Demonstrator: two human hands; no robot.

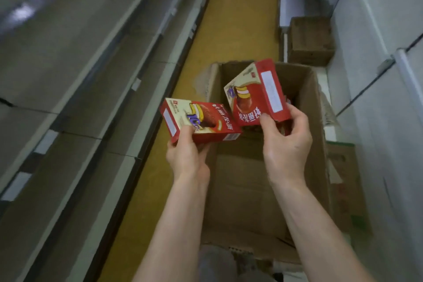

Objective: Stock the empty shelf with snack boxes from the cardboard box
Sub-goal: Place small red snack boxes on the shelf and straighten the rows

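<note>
- The left hand [186, 155] grips a red snack box [201, 121], thumb on top.
- The right hand [286, 142] grips another snack box [256, 94], tilted up.
- Under both hands sits the open cardboard box [306, 89].
- Empty shelves [75, 57] run along beyond the left hand.

1 head-worn wide-angle view looks steeply down at the aisle floor [240, 18], close above the open cardboard box [306, 98].

Location type: retail shop aisle. Long grey metal shelf tiers [75, 57] carrying white edge label tags [136, 83] run along the left of a narrow yellow floor [240, 18], with white shelf units [377, 75] on the right. An open brown cardboard box [240, 190] and a closed brown cardboard carton [310, 41] sit at the right side of the aisle.
</note>
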